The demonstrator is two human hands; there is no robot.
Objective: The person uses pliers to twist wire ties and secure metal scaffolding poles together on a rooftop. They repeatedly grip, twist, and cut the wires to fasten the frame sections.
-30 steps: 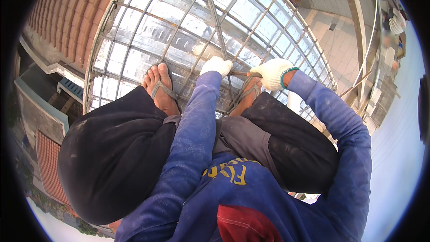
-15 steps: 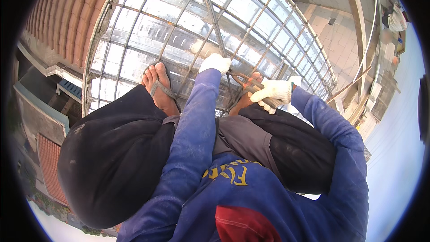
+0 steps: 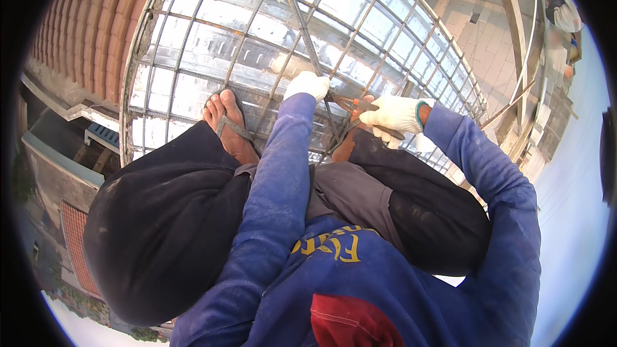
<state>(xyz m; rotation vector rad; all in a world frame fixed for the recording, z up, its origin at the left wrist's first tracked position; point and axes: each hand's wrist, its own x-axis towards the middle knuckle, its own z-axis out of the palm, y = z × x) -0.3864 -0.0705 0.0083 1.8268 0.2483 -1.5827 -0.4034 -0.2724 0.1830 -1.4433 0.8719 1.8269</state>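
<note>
My right hand [image 3: 393, 115], in a white knit glove, is closed round the handles of a pair of pincers [image 3: 347, 101]. The jaws point left, toward a long steel bar [image 3: 302, 29] that crosses the mesh at a slant. My left hand [image 3: 307, 85], gloved in white too, is closed beside that bar, close to the jaws. What its fingers grip is hidden from above. Both hands are low over the rebar mesh [image 3: 222, 32], between my feet. The pincers partly cover my right foot.
Shiny corrugated metal sheeting [image 3: 212, 42] lies beneath the mesh. My left foot [image 3: 226, 119], in a flip-flop, stands on it. A terracotta tile roof [image 3: 96, 26] adjoins the left edge. Right of the mesh are a block wall [image 3: 475, 42] and a long beam [image 3: 511, 13].
My right hand and the pincers have shifted slightly, the handles tilting up and the right elbow moving outward. My left hand stays by the slanted bar, a touch higher.
</note>
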